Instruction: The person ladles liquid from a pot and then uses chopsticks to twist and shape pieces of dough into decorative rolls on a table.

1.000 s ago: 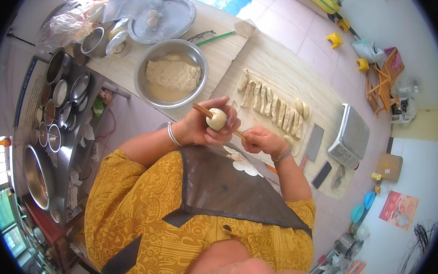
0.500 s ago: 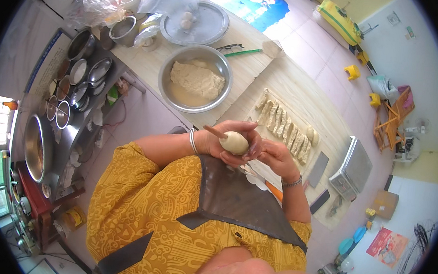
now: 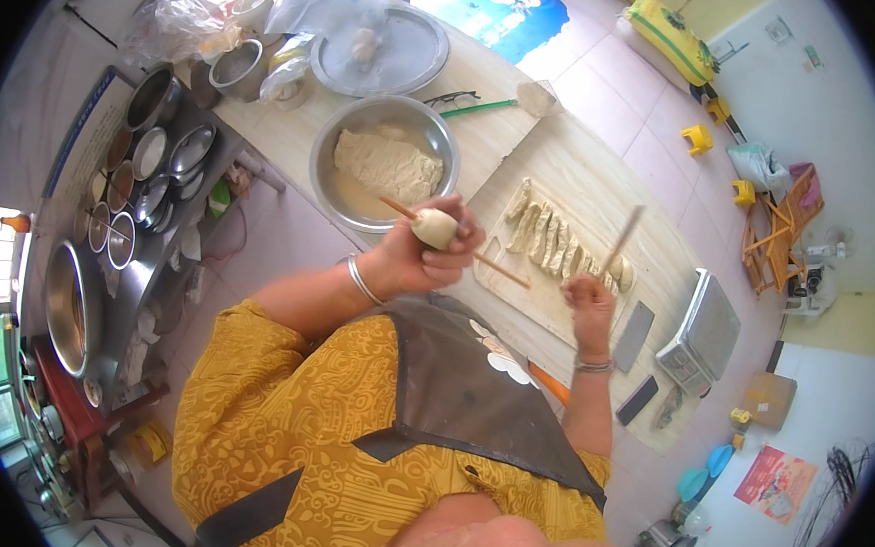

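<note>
Watching remotely, I see the left hand [image 3: 416, 262] curled round a dough ball [image 3: 433, 229] on a thin stick [image 3: 503, 271], at ten o'clock from the right hand [image 3: 588, 295], whose fingers grip a blurred rod [image 3: 624, 235]; careless swinging could knock dough strips [image 3: 552, 242] at its eleven, oversqueezing could tear the ball.

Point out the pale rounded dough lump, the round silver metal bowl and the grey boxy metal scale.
Pale rounded dough lump [image 3: 432, 229]: head view, its middle.
Silver metal bowl [image 3: 407, 114]: head view, its inner wall.
Grey metal scale [image 3: 709, 328]: head view, its top plate.
</note>
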A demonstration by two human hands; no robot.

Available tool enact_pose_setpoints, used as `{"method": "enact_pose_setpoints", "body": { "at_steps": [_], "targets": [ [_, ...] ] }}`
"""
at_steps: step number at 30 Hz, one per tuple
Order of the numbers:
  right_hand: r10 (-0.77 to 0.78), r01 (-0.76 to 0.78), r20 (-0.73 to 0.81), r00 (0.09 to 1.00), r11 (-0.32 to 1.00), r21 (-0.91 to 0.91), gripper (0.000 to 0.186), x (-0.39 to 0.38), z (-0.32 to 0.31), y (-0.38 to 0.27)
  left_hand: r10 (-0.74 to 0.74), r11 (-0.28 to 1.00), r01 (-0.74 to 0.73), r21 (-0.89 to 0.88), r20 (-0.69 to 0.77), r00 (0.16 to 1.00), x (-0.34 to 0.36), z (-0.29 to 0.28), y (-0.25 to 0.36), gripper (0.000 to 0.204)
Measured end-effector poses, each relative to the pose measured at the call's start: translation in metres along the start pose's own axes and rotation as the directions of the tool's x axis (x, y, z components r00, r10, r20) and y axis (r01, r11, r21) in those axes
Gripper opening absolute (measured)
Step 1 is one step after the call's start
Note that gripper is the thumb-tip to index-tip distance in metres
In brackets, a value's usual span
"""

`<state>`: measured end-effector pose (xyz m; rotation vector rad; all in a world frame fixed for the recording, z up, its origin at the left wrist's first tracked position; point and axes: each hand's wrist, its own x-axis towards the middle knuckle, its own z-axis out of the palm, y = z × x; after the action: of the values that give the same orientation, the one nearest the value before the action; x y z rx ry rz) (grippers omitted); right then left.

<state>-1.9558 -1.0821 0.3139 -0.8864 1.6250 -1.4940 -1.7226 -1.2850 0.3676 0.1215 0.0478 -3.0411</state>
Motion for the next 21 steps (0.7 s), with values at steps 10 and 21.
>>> {"method": "enact_pose_setpoints", "body": {
  "at_steps": [10, 21],
  "targets": [
    [-0.161, 0.286, 0.282, 0.946, 0.825, -0.487, 0.008, -0.001, 0.053, 0.007, 0.128, 0.991, -0.120, -0.054, 0.169, 0.977, -0.010, -0.003, 0.015, 0.035],
    [0.083, -0.151, -0.167, 0.982, 0.881, -0.448, 0.021, -0.042, 0.035, 0.075, 0.559, 0.791, -0.549, 0.271, -0.686, 0.466, 0.060, -0.205, 0.161, 0.019]
  ]
}}
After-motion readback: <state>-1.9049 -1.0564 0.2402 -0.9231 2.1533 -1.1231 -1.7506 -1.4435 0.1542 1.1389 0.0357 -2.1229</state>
